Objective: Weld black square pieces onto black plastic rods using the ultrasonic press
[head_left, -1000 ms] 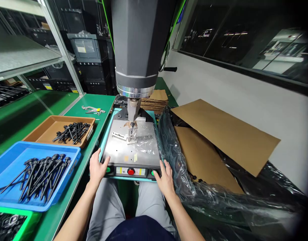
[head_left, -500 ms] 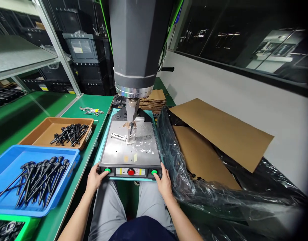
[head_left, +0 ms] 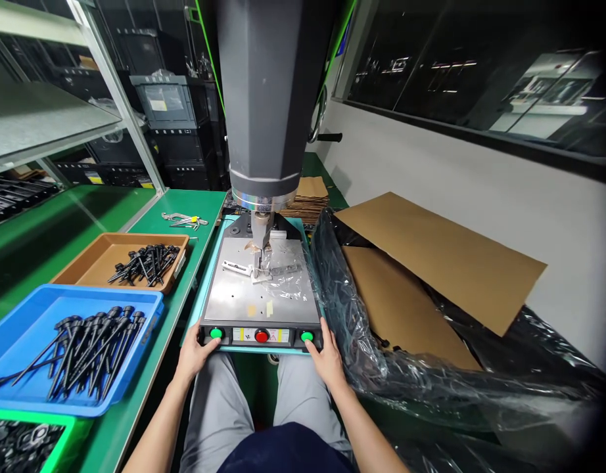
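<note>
My left hand [head_left: 193, 351] lies at the left front corner of the machine base [head_left: 288, 314], fingers along its side and thumb at the lower edge of a green button [head_left: 216, 333]. Mirroring it, my right hand [head_left: 329, 358] rests at the right corner, its thumb tip by the other green button [head_left: 307, 336]. Both hands have thumb and fingers apart and hold nothing. Between the buttons is a red button [head_left: 261, 336]. Above the metal plate, the machine's tapered tool [head_left: 261, 231] reaches down into a small fixture [head_left: 261, 278], hiding what sits in it. Clear plastic film [head_left: 288, 266] covers part of the plate.
To the left, a blue tray [head_left: 150, 303] and a brown tray [head_left: 93, 253] hold black stemmed parts. A green bin [head_left: 76, 433] stands nearer, with hand tools [head_left: 185, 219] farther back. At right, cardboard sheets [head_left: 445, 256] lie over a plastic-lined container [head_left: 342, 315].
The machine's head and tool have come down toward the fixture, and the black part there has gone from sight. My thumbs have slid from the green buttons to their lower edges.
</note>
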Tool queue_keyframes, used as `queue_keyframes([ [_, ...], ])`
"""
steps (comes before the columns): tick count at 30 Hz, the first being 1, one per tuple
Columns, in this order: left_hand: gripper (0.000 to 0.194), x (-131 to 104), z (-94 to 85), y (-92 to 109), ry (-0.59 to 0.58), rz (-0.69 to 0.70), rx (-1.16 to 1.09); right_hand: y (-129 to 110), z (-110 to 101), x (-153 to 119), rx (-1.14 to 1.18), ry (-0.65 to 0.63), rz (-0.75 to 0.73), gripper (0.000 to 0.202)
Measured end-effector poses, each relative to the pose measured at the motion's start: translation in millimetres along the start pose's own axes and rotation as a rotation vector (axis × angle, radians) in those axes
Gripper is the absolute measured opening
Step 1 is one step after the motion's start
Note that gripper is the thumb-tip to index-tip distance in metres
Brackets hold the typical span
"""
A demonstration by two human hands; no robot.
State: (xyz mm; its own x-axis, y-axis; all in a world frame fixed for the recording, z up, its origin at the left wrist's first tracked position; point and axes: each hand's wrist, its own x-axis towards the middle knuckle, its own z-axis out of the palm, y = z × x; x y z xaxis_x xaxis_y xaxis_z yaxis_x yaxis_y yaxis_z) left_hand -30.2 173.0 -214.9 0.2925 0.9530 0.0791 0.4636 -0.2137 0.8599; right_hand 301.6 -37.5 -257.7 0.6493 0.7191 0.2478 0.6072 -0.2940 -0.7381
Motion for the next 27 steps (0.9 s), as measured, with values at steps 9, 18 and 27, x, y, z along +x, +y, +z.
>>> queue_keyframes([
  [9, 0.064, 12.3, -3.7, 49.0, 0.277, -0.05, -0.057, 0.5, -2.2, 0.2, 0.023, -0.004, 0.003, 0.07],
  [18, 0.055, 69.4, 59.6, 144.3, -0.008, 0.099, -0.347, 1.2, -6.1, 3.7, 0.108, -0.015, 0.012, 0.068],
  [27, 0.055, 100.2, 98.3, 171.7, -0.094, 0.017, -0.574, -53.3, -9.9, 0.4, 0.234, 0.163, -0.082, 0.033],
])
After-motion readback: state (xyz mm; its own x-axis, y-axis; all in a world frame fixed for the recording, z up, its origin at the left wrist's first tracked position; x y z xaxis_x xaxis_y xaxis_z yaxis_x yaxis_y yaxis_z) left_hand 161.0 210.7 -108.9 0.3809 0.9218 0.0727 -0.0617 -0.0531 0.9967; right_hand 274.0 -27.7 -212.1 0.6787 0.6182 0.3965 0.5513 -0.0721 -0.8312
